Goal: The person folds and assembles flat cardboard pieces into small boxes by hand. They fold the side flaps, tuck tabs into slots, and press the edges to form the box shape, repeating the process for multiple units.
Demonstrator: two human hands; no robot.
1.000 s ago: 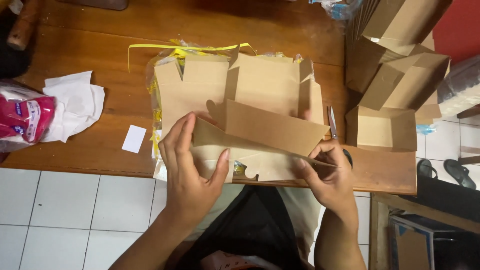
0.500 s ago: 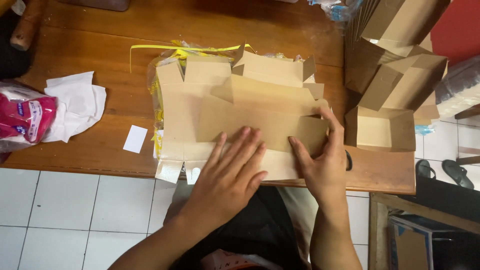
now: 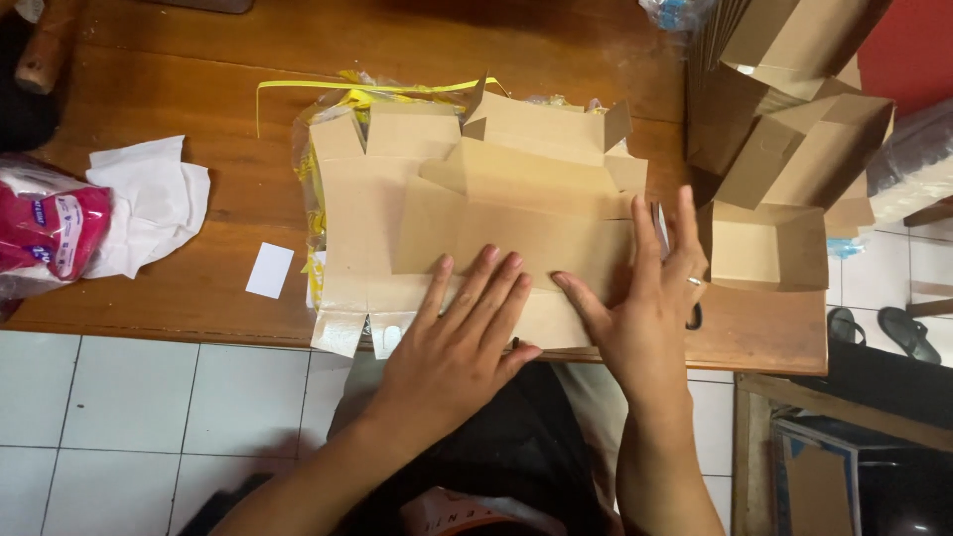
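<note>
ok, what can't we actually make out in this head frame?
- Head view: cardboard blank under the left hand and right hand; palms hide the fold.
- Flat stack below: count unclear, covered by the top blank.
- Pink packet: cut off by the left edge.
- Folded boxes: partly cut off by the top edge.

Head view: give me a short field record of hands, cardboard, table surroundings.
left hand: flat, palm down on the cardboard blank
right hand: pressing the blank's right end, ring on one finger
blank: partly folded, lying on a stack of flat blanks
table: wooden
right side: folded open boxes
left side: white paper, pink packet, small white card
</note>
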